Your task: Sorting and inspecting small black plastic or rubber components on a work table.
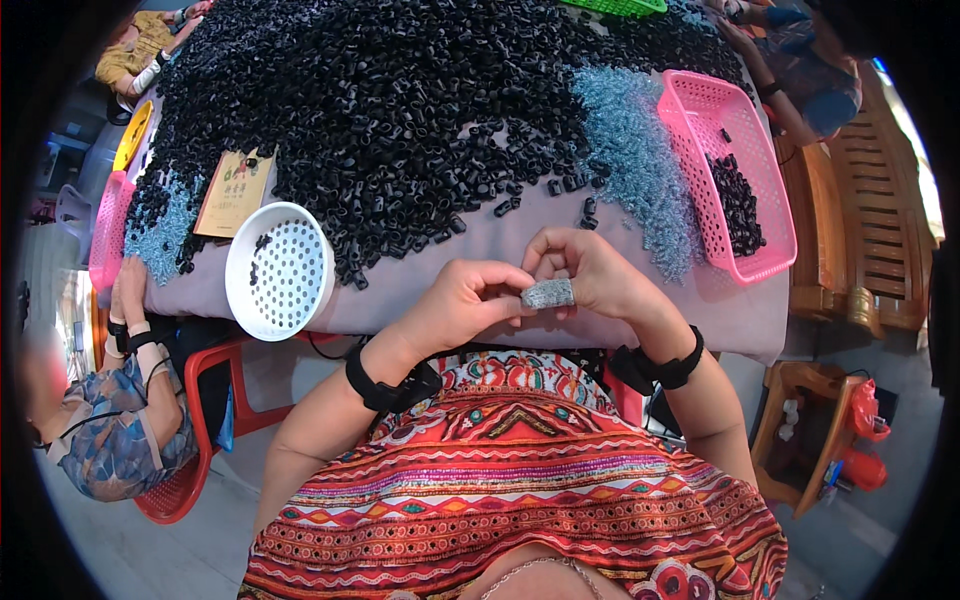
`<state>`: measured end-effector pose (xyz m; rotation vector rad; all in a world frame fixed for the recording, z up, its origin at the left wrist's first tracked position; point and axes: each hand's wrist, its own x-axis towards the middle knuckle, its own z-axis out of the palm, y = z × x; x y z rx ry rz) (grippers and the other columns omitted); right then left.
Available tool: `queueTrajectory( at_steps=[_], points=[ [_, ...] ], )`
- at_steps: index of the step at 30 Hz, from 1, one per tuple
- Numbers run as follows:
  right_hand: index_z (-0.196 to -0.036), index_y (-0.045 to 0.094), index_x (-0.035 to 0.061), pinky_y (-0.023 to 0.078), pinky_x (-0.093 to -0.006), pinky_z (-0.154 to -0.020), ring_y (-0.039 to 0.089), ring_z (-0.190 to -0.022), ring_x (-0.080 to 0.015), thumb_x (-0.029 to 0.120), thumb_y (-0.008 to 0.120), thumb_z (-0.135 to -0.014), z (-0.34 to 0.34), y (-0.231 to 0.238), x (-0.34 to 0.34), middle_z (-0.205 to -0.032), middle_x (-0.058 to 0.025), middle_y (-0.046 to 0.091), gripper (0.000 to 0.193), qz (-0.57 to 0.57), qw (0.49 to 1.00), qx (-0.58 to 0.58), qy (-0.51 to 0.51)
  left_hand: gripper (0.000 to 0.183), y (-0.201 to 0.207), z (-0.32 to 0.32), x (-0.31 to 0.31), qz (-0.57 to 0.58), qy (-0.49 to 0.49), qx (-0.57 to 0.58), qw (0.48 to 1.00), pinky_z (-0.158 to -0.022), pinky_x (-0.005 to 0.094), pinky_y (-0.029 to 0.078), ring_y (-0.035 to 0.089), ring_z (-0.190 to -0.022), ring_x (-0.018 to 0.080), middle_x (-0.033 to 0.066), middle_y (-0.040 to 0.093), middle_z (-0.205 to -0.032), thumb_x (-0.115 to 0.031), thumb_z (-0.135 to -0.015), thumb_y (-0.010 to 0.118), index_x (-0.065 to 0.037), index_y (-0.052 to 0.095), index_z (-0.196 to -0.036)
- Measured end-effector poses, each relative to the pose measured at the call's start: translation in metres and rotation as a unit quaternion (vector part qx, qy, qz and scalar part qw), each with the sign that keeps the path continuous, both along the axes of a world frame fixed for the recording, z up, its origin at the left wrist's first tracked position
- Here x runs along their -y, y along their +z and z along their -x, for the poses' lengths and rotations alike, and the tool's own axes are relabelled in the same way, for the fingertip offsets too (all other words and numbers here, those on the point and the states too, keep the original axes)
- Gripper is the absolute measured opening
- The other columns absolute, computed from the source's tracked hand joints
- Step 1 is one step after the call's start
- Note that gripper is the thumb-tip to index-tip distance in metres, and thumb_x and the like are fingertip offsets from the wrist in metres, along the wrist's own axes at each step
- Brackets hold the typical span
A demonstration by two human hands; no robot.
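Note:
My left hand [478,297] and my right hand [590,272] meet above the near edge of the cloth-covered table. Grey wrapping [549,293] covers the right thumb. Both sets of fingers are closed in a pinch, tips close together; anything between them is hidden or too small to name. Just beyond spreads a large heap of small black plastic pieces [400,130], shaped like short hollow clips. A few loose black pieces [589,213] lie near my right hand. Small clear bluish pieces [635,150] form a band to the right of the heap.
A pink basket [780,235] holding black pieces stands at right. Left of my hands is a white perforated bowl [248,310], with a yellowish booklet [215,215] behind it. Other people sit around the table: one at left on a red chair [205,440], others at the far corners.

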<state>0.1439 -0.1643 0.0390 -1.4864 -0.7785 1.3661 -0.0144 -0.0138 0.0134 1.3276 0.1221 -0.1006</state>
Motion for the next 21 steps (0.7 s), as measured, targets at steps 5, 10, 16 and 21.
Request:
queueTrajectory(
  at_steps=[5, 10, 16, 21],
  points=[
    [-0.101, 0.059, -0.0012, 0.046, -0.0198, -0.048, 0.059, -0.055, -0.0079, 0.010, 0.076, -0.082, -0.004, 0.007, -0.008, -0.071, -0.0034, 0.064, 0.028, -0.017, 0.995, -0.100, -0.006, 0.018, 0.001, -0.002, -0.008, 0.065, 0.034, -0.016, 0.997, -0.068, 0.0222, 0.053, 0.063, -0.073, 0.0079, 0.0038, 0.068, -0.090, -0.002, -0.090, 0.066, 0.001, 0.068, -0.107],
    [-0.102, 0.061, 0.0001, 0.048, -0.0203, -0.052, 0.061, -0.059, -0.0077, 0.012, 0.075, -0.083, -0.007, 0.004, -0.011, -0.074, -0.0016, 0.065, 0.026, -0.006, 0.998, -0.063, 0.029, 0.018, 0.004, 0.000, -0.007, 0.026, 0.015, 0.003, 1.000, -0.067, 0.0243, 0.056, 0.064, -0.072, 0.0092, 0.0049, 0.069, -0.090, -0.001, -0.089, 0.066, 0.002, 0.067, -0.107],
    [-0.099, 0.067, 0.0005, 0.051, -0.0296, -0.062, 0.065, -0.074, -0.0149, 0.009, 0.070, -0.083, -0.025, -0.004, -0.040, -0.080, -0.0051, 0.065, 0.019, -0.092, 0.927, 0.360, -0.052, 0.016, 0.000, -0.007, -0.019, 0.020, 0.112, -0.012, 0.993, -0.066, 0.0281, 0.058, 0.065, -0.072, 0.0108, 0.0088, 0.070, -0.091, 0.000, -0.090, 0.065, 0.002, 0.066, -0.106],
    [-0.101, 0.068, 0.0052, 0.051, -0.0432, -0.078, 0.064, -0.090, -0.0365, 0.003, 0.065, -0.076, -0.024, -0.016, -0.058, -0.097, -0.0137, 0.063, 0.025, -0.033, 0.816, 0.577, 0.010, 0.016, 0.002, -0.005, -0.019, 0.083, 0.144, 0.006, 0.986, -0.065, 0.0252, 0.056, 0.066, -0.075, 0.0111, 0.0061, 0.069, -0.092, -0.001, -0.089, 0.067, 0.000, 0.067, -0.105]
  ],
)
